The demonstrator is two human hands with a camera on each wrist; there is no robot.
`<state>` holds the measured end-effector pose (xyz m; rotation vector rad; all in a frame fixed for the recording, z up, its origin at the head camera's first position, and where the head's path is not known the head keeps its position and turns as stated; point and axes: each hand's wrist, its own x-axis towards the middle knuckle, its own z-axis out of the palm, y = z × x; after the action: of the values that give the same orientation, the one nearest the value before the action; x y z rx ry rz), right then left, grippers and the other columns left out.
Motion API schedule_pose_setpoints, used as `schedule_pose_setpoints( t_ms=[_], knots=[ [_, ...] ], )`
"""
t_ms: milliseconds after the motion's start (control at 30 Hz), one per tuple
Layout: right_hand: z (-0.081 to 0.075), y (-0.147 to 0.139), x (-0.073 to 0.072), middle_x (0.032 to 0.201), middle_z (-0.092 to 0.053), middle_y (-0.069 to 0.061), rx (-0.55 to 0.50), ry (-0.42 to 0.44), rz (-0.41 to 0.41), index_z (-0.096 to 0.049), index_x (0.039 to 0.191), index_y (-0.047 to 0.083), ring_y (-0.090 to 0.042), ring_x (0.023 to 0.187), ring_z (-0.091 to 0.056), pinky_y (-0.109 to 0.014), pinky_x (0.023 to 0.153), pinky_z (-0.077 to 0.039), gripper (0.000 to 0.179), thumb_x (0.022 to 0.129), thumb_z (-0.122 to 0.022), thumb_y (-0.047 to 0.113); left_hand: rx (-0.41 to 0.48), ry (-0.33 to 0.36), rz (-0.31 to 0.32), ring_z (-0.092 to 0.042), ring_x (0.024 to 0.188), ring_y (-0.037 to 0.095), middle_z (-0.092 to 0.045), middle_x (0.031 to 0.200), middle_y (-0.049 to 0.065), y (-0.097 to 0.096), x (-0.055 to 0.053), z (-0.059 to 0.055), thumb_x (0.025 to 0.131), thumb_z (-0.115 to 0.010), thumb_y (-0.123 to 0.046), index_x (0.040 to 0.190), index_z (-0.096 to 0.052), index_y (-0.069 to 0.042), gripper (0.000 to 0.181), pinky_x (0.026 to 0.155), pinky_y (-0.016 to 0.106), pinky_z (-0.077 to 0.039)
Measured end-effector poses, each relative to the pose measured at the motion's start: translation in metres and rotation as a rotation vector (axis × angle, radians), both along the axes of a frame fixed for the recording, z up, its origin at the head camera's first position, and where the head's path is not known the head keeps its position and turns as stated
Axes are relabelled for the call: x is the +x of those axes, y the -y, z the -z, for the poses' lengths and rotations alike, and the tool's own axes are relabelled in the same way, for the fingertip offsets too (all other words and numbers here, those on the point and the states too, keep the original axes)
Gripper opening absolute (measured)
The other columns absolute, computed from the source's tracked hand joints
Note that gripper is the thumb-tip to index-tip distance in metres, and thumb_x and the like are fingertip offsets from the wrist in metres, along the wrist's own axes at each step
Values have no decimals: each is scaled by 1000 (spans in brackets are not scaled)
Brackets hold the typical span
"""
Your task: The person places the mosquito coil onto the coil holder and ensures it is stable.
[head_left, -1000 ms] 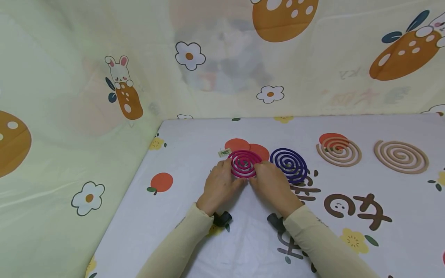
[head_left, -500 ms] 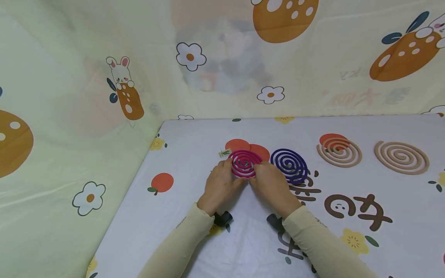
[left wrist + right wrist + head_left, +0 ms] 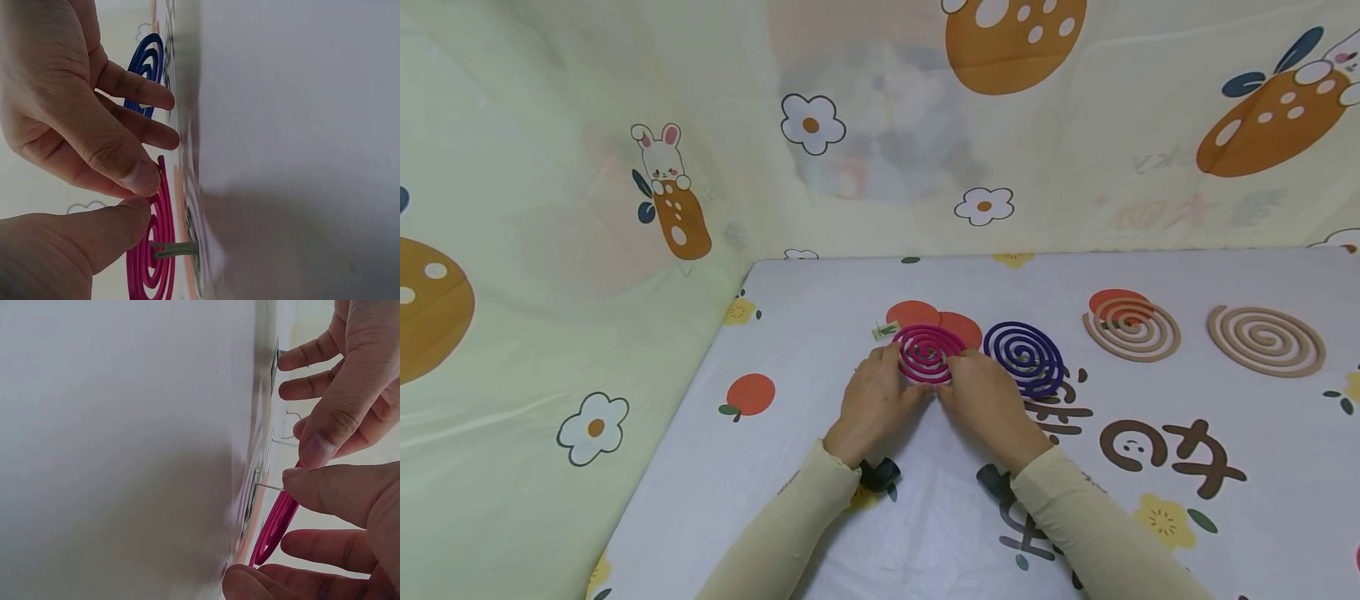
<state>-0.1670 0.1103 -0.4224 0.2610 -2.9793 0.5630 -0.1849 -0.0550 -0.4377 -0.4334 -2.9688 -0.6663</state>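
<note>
Both hands hold a pink mosquito coil by its near edge, thumbs side by side. In the head view my left hand is on its left and my right hand on its right. The left wrist view shows the pink coil edge-on, raised off the cloth, with a metal coil stand standing below and reaching up to it. Tilted in the right wrist view, the pink coil is between thumb and fingers. Fingertips beneath the coil are partly hidden.
A dark blue mosquito coil lies just right of my right hand. Two tan coils, one round and one wider, lie farther right. A small metal stand sits behind the left hand. Patterned cloth walls rise behind and left.
</note>
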Motion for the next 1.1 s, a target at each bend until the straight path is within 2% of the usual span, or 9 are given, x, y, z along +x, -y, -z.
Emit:
schedule_pose_setpoints(
  t_ms=[233, 433, 600, 700, 867, 1100],
  knots=[
    [-3, -2, 4, 110, -70, -23, -23, 19, 12, -75, 112, -6, -39, 99, -70, -53, 84, -59, 33, 92, -78, 21, 2, -61, 18, -66, 114, 32, -65, 129, 21, 3, 2, -6, 89, -85, -38, 138, -57, 3, 70, 96, 42, -57],
    [-14, -8, 13, 119, -70, -23, -34, -65, 18, -72, 122, -4, -40, 107, -69, -55, 86, -59, 42, 91, -80, 22, -10, -113, 33, -62, 115, 32, -61, 132, 18, 12, 6, -13, 90, -83, -40, 142, -56, 1, 71, 97, 43, -57],
    [-22, -17, 21, 126, -68, -25, -66, -123, 28, -69, 130, -2, -42, 115, -67, -58, 88, -59, 50, 89, -82, 24, -20, -202, 59, -60, 115, 34, -59, 135, 17, 22, 3, -14, 90, -83, -39, 143, -56, -2, 70, 95, 43, -55],
    [-28, -26, 24, 136, -62, -29, -79, -109, 34, -65, 139, 2, -48, 124, -61, -65, 94, -54, 57, 90, -81, 26, 5, -239, 72, -59, 118, 36, -59, 137, 17, 29, -1, -14, 89, -84, -37, 144, -55, -3, 71, 96, 46, -54],
    [-30, -50, 23, 154, -43, -34, -88, -77, 41, -52, 152, 5, -56, 140, -43, -75, 104, -40, 72, 91, -78, 33, 64, -239, 71, -53, 133, 38, -52, 148, 19, 42, -13, -15, 90, -84, -34, 151, -47, -3, 78, 107, 55, -47],
    [-25, -97, 17, 164, -21, -38, -73, -60, 84, -30, 163, 7, -66, 145, -24, -82, 110, -22, 98, 88, -80, 46, 85, -201, 71, -44, 146, 37, -44, 159, 20, 61, -40, -20, 91, -82, -35, 159, -36, -3, 88, 118, 58, -35]
  ],
)
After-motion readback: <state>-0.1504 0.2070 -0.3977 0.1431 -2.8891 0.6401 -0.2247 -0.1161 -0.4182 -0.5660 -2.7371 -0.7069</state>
